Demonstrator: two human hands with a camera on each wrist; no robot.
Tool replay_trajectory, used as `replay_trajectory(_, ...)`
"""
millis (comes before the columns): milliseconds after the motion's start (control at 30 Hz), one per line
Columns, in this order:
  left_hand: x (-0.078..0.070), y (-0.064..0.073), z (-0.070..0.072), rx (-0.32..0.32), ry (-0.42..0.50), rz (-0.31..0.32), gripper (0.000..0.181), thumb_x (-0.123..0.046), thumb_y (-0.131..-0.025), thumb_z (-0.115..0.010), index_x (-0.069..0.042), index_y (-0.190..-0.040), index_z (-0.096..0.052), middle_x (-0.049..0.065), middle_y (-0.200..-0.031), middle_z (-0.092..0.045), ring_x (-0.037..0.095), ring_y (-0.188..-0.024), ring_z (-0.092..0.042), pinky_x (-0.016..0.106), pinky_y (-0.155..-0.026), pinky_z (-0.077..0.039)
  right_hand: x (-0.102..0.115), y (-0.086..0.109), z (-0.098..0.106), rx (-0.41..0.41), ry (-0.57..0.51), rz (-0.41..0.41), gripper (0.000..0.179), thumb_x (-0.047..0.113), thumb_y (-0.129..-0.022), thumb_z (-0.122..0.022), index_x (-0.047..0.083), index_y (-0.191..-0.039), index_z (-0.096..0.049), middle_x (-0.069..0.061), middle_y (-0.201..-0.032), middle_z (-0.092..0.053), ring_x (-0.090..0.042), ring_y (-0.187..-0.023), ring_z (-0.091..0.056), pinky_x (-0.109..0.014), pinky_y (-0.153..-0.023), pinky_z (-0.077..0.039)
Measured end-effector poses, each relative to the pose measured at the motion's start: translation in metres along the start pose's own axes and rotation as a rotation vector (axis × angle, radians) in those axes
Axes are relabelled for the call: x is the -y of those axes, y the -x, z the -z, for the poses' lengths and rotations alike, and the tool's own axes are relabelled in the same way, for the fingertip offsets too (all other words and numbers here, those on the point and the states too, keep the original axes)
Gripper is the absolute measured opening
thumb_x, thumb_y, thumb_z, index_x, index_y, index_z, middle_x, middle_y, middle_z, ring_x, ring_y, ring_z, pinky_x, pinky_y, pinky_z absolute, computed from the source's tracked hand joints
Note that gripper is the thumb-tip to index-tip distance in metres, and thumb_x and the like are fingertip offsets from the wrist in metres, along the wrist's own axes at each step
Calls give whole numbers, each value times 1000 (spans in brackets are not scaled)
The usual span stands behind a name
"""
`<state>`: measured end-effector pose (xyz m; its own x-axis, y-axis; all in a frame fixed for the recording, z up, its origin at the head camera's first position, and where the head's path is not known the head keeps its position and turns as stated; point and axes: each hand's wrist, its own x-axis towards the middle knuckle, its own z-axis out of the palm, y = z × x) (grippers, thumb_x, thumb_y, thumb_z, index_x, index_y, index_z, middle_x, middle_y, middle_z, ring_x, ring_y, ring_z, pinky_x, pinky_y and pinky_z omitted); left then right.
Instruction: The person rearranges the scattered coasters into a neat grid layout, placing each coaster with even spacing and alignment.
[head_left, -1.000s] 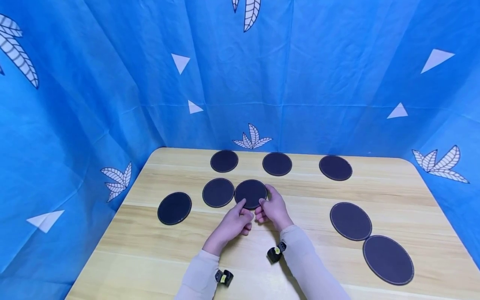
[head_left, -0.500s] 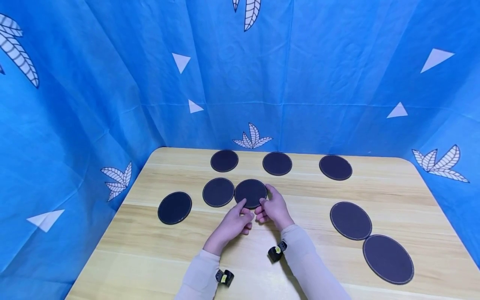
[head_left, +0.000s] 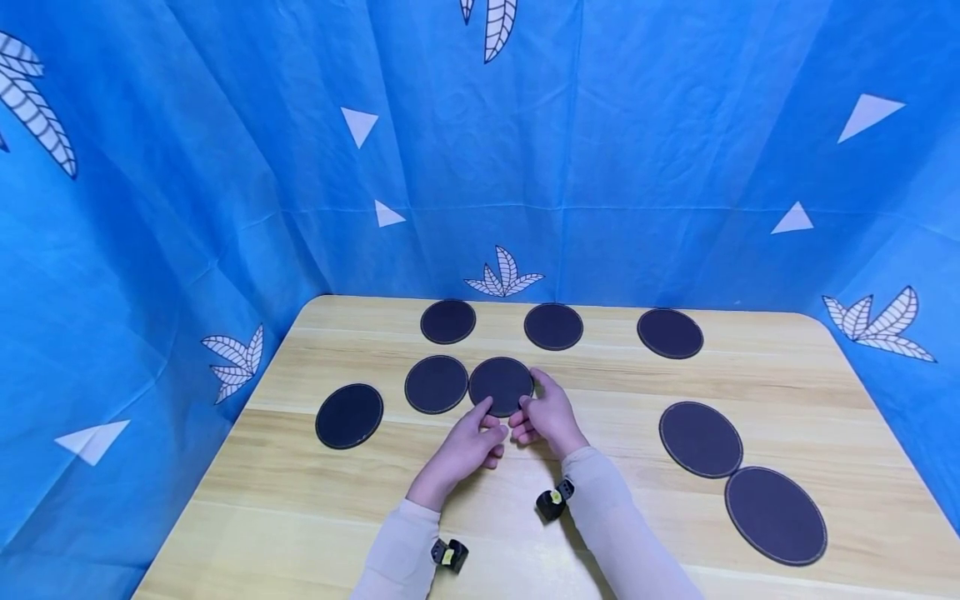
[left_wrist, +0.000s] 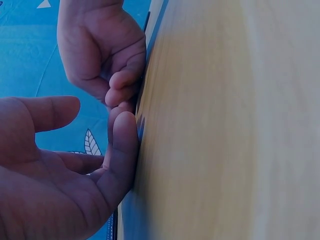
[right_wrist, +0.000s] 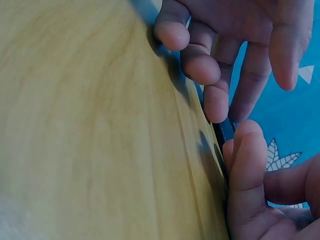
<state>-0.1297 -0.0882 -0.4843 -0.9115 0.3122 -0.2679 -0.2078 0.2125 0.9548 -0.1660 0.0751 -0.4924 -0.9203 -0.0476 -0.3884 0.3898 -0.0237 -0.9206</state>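
Observation:
A round black coaster (head_left: 501, 386) with a thin light line round its rim lies flat in the middle of the table. My left hand (head_left: 462, 444) reaches the near-left part of that rim with one fingertip, its other fingers loosely bent below. At the right rim, my right hand (head_left: 551, 417) touches the same coaster with its thumb and a finger spread apart. In the left wrist view, the left hand (left_wrist: 75, 175) has its thumb well away from its fingers. The right wrist view has the right hand (right_wrist: 260, 185) with fingertips close over the wood.
Another coaster (head_left: 437, 385) sits right against the middle one's left side, and one more (head_left: 349, 416) lies farther left. Several coasters (head_left: 553, 327) line the back edge. Two touching coasters (head_left: 776, 515) lie at right. A blue patterned curtain (head_left: 600, 150) surrounds the wooden table (head_left: 285, 517).

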Motion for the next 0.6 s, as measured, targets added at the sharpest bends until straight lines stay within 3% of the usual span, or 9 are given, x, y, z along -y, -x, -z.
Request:
replay_trajectory(367, 0, -1, -1, 0, -9, 2, 72, -10, -100, -59, 4, -158, -19, 18, -123, -49, 23, -81, -62, 39, -66, -58, 5, -2, 1, 6, 7, -14, 68, -4, -102, -45, 9, -162, -18, -22, -72, -67, -19, -47, -61, -32, -45, -55)
replay_trajectory(600, 0, -1, -2, 3, -16, -1, 71, -11, -99, -60, 2, -158, -22, 18, -121, -48, 22, -81, -62, 36, -66, -57, 2, -2, 5, 27, 15, -15, 67, -4, -102, -45, 10, -162, -18, -23, -74, -68, -19, -48, -61, -32, -47, -56)
